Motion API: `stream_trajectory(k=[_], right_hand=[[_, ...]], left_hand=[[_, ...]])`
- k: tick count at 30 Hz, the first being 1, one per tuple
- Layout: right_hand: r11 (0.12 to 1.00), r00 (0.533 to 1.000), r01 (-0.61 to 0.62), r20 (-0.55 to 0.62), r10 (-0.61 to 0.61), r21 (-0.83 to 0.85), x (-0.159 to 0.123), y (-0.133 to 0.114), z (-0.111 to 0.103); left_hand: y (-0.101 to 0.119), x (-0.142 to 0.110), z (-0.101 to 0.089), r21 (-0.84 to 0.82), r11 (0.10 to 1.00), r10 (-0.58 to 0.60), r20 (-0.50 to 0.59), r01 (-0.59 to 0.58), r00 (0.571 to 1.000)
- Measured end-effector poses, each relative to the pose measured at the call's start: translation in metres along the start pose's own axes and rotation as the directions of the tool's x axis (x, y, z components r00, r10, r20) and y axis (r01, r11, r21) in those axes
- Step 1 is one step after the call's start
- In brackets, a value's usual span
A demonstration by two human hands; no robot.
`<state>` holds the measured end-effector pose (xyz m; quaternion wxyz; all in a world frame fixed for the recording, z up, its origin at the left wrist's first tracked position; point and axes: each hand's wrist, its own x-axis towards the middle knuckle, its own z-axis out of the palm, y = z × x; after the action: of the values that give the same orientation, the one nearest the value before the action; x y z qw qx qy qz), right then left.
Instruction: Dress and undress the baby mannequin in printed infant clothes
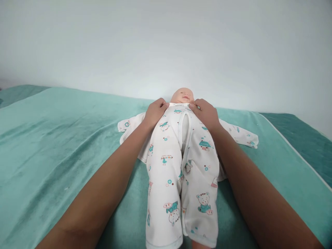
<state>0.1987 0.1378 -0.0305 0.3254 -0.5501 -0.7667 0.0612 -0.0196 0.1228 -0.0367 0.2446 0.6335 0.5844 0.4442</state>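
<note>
A baby doll [182,95] lies on its back on a teal blanket [64,138], its head pointing away from me. It wears a white romper [168,166] printed with small cartoon animals, open down the middle of the chest. My left hand [155,111] is closed on the romper's fabric at the doll's left-side shoulder, beside the neck. My right hand [205,112] pinches the fabric at the other shoulder. Both sleeves lie spread out flat to the sides.
The teal blanket covers a bed that runs up to a plain pale wall [166,45]. A darker green cover [303,138] shows past the blanket's white-piped edge at the right.
</note>
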Motion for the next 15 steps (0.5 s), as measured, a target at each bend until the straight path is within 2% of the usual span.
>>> stream_trajectory(k=[4, 7, 12, 15], right_hand=[[0.991, 0.998, -0.014, -0.051, 0.021, 0.131, -0.004, -0.002, 0.000], [0.963, 0.994, 0.041, -0.105, -0.013, 0.267, -0.012, -0.004, -0.001], [0.941, 0.996, 0.083, -0.044, -0.073, 0.329, -0.031, -0.007, -0.008], [0.936, 0.996, 0.083, 0.001, -0.089, 0.343, -0.046, -0.009, -0.014]], left_hand=[[-0.008, -0.001, 0.001, -0.026, 0.996, 0.088, 0.043, -0.087, 0.995], [-0.012, -0.008, -0.002, -0.048, 0.980, 0.195, 0.112, -0.191, 0.974], [-0.018, -0.025, -0.012, 0.132, 0.913, 0.356, 0.203, -0.386, 0.912], [-0.026, -0.033, -0.015, 0.248, 0.868, 0.389, 0.196, -0.430, 0.900]])
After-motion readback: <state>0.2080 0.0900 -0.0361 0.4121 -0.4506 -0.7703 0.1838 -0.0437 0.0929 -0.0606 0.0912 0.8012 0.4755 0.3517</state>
